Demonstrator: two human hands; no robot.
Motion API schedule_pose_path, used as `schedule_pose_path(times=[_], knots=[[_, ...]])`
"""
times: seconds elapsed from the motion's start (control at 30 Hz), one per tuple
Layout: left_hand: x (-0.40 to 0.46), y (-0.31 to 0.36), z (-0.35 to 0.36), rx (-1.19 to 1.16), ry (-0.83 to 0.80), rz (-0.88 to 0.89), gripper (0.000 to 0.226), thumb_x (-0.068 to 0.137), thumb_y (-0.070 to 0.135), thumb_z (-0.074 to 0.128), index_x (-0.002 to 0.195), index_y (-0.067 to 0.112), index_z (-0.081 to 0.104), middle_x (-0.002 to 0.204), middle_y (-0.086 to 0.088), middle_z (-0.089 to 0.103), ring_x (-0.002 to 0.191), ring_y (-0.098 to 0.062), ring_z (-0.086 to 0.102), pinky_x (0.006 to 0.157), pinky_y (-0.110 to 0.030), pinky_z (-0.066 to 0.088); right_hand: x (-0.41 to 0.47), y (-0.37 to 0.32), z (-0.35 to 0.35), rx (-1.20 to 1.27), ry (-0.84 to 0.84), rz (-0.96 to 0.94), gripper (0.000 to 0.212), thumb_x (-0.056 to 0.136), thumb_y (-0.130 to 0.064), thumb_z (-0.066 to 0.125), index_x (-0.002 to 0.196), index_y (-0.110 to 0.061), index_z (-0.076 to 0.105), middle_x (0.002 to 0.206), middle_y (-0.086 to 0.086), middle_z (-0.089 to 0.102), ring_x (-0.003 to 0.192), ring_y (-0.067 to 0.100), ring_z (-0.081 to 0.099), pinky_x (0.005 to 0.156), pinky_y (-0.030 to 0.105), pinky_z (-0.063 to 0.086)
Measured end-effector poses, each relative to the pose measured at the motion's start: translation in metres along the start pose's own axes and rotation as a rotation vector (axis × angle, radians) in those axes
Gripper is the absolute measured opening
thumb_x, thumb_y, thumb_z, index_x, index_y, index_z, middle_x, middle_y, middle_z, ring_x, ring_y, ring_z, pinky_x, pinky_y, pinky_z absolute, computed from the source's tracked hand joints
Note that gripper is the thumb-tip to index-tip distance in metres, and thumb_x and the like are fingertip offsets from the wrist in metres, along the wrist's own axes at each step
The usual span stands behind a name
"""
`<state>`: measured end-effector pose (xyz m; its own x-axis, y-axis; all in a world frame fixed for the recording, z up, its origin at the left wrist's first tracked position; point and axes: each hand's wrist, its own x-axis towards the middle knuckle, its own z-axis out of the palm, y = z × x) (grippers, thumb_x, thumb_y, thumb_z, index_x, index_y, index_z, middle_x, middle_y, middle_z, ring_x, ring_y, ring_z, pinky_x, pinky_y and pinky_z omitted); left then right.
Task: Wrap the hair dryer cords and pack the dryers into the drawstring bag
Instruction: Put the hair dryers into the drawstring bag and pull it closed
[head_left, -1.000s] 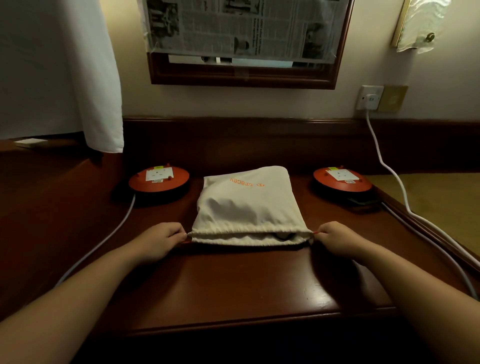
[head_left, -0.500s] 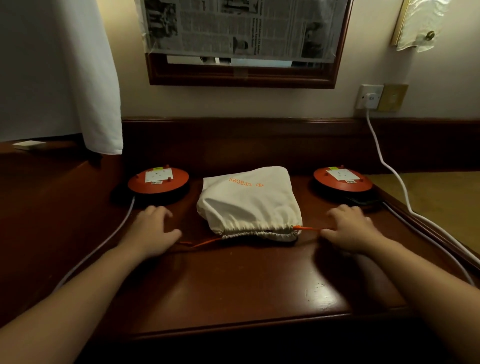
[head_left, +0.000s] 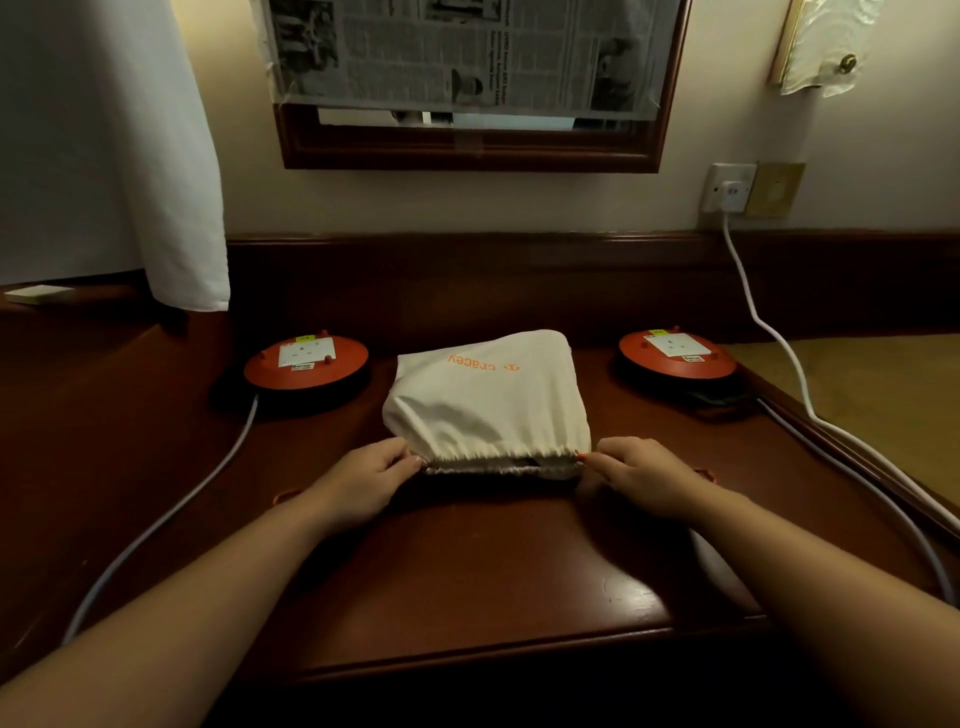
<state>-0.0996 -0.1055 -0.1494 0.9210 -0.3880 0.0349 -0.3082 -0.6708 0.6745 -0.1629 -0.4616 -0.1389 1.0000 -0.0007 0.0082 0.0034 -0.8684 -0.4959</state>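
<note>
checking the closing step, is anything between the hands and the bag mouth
Nothing visible: the left hand and right hand already pinch the two ends of the drawstring bag mouth, which is gathered but slightly open.

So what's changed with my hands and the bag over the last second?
Half a second ago both hands lay apart from the cinched mouth. Now the left hand and right hand pinch the corners of the drawstring bag, its mouth spread wider. The bag's place and both orange cord reels are unchanged.
</note>
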Motion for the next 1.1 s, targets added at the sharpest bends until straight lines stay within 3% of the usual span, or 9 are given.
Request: schedule_pose_path(times=[0.13, 0.3, 0.37, 0.43, 0.5, 0.67, 0.77, 0.97, 1.1], knots=[[-0.002, -0.019, -0.017, 0.099, -0.027, -0.005, 0.03, 0.104, 0.035, 0.054, 0.085, 0.013, 0.058, 0.07, 0.002, 0.056, 0.059, -0.007, 0.049, 0.059, -0.031, 0.039, 0.005, 0.013, -0.008, -0.014, 0.041, 0.013, 0.042, 0.106, -0.034, 0.055, 0.067, -0.019, 0.054, 0.07, 0.002, 0.061, 0.066, 0.017, 0.055, 0.063, 0.034, 0.041], [-0.005, -0.027, -0.026, 0.192, -0.053, -0.011, 0.026, 0.101, 0.042, 0.056, 0.086, 0.021, 0.063, 0.086, 0.002, 0.064, 0.078, -0.012, 0.06, 0.07, -0.03, 0.046, 0.004, 0.02, -0.008, -0.008, 0.013, 0.003, 0.032, 0.104, -0.036, 0.058, 0.074, -0.024, 0.058, 0.079, 0.001, 0.063, 0.079, 0.023, 0.06, 0.069, 0.035, 0.045], [-0.004, -0.022, -0.021, 0.352, -0.045, 0.02, 0.025, 0.096, 0.056, 0.057, 0.097, 0.032, 0.062, 0.101, 0.01, 0.058, 0.095, -0.008, 0.055, 0.084, -0.03, 0.049, 0.003, 0.013, -0.008, -0.165, -0.001, -0.024, 0.02, 0.099, -0.049, 0.061, 0.092, -0.03, 0.06, 0.094, -0.008, 0.06, 0.096, 0.02, 0.057, 0.082, 0.037, 0.048], [-0.003, -0.011, -0.012, 0.503, -0.008, 0.056, 0.042, 0.09, 0.069, 0.054, 0.111, 0.033, 0.057, 0.111, 0.013, 0.05, 0.106, -0.009, 0.047, 0.095, -0.035, 0.046, 0.004, 0.0, -0.003, -0.367, 0.012, -0.05, 0.034, 0.09, -0.065, 0.06, 0.108, -0.036, 0.057, 0.105, -0.015, 0.055, 0.105, 0.014, 0.049, 0.093, 0.04, 0.046], [0.0, 0.004, 0.002, 0.597, 0.0, 0.101, 0.045, 0.091, 0.068, 0.054, 0.114, 0.029, 0.056, 0.111, 0.011, 0.047, 0.108, -0.013, 0.046, 0.096, -0.037, 0.044, 0.005, -0.017, 0.005, -0.463, 0.023, -0.057, 0.035, 0.093, -0.065, 0.056, 0.103, -0.031, 0.059, 0.101, -0.012, 0.055, 0.102, 0.017, 0.051, 0.091, 0.042, 0.045], [0.011, 0.02, 0.024, 0.233, 0.023, 0.099, 0.027, 0.104, 0.033, 0.052, 0.089, 0.012, 0.059, 0.084, -0.001, 0.06, 0.077, -0.018, 0.057, 0.066, -0.035, 0.041, 0.013, -0.034, 0.023, -0.066, 0.009, 0.01, 0.03, 0.103, -0.029, 0.052, 0.085, -0.007, 0.062, 0.08, 0.01, 0.063, 0.073, 0.026, 0.057, 0.061, 0.037, 0.037], [0.014, 0.016, 0.024, 0.007, -0.009, 0.021, 0.031, 0.103, 0.036, 0.055, 0.082, 0.013, 0.06, 0.071, 0.002, 0.059, 0.064, -0.013, 0.053, 0.06, -0.032, 0.038, 0.016, -0.033, 0.021, 0.098, 0.008, -0.011, 0.034, 0.103, -0.03, 0.053, 0.084, -0.005, 0.065, 0.085, 0.017, 0.069, 0.074, 0.031, 0.065, 0.063, 0.04, 0.044], [0.014, 0.0, 0.009, -0.005, -0.042, 0.094, 0.032, 0.104, 0.031, 0.056, 0.077, 0.015, 0.063, 0.062, 0.008, 0.054, 0.054, -0.002, 0.047, 0.061, -0.03, 0.037, 0.014, -0.015, 0.019, 0.041, 0.014, -0.108, 0.039, 0.103, -0.038, 0.06, 0.073, -0.014, 0.062, 0.074, 0.007, 0.068, 0.061, 0.022, 0.057, 0.059, 0.04, 0.044], [0.012, -0.015, -0.003, 0.039, -0.018, 0.076, 0.037, 0.103, 0.032, 0.057, 0.075, 0.009, 0.056, 0.06, 0.007, 0.051, 0.053, -0.003, 0.045, 0.057, -0.03, 0.037, 0.012, -0.009, 0.005, -0.03, 0.042, -0.152, 0.038, 0.102, -0.033, 0.064, 0.067, -0.02, 0.059, 0.063, -0.002, 0.058, 0.055, 0.009, 0.046, 0.055, 0.027, 0.036]])
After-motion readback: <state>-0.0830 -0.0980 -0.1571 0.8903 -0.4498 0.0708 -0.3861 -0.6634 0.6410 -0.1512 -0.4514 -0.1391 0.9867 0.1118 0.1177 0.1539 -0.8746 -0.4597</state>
